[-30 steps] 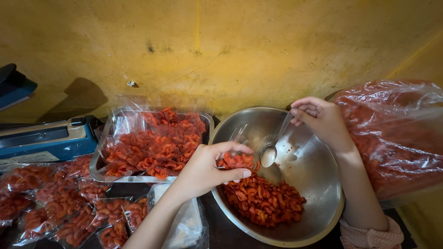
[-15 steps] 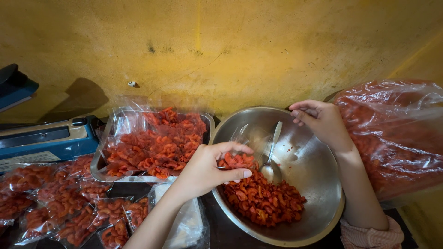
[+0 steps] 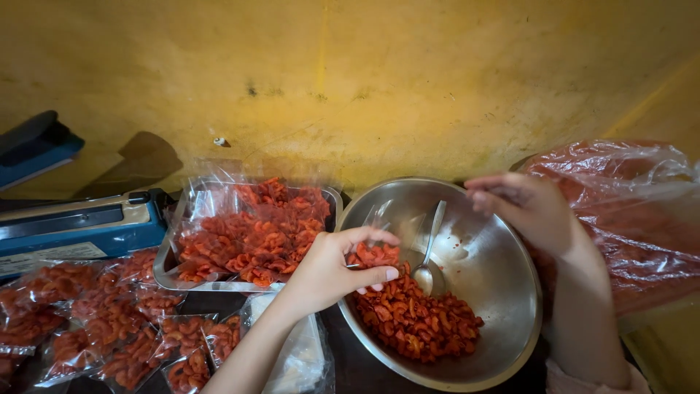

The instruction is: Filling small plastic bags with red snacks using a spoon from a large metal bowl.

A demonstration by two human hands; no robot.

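Left hand (image 3: 332,271): closed around a small clear bag (image 3: 373,252) partly filled with red snack pieces, held over the near-left rim of the steel bowl (image 3: 503,284); thumb below, fingers on top.

Right hand (image 3: 526,208): over the bowl's far-right rim, blurred; fingers bent and bunched, touching nothing that can be made out (whether it grips anything cannot be told).

Spoon (image 3: 429,255): lying loose in the bowl between the hands, handle pointing toward the right hand, scoop just beside the bag.

Loose snacks (image 3: 419,321): red curled pieces heaped in the bowl's near side, directly under and beside the left hand.

Tray (image 3: 164,273): metal, rectangular, just left of the left hand, piled with filled clear packets (image 3: 251,230) of the same red pieces.

Packets on the table (image 3: 109,328): more filled clear ones, flat, left of the left forearm.

Empty bags (image 3: 295,361): a clear stack under the left forearm.

Large sack (image 3: 634,219): clear plastic, full of red pieces, right of the right hand, against its wrist.

Sealer (image 3: 73,226): blue, long, far left of both hands, with a pale label strip on its front.
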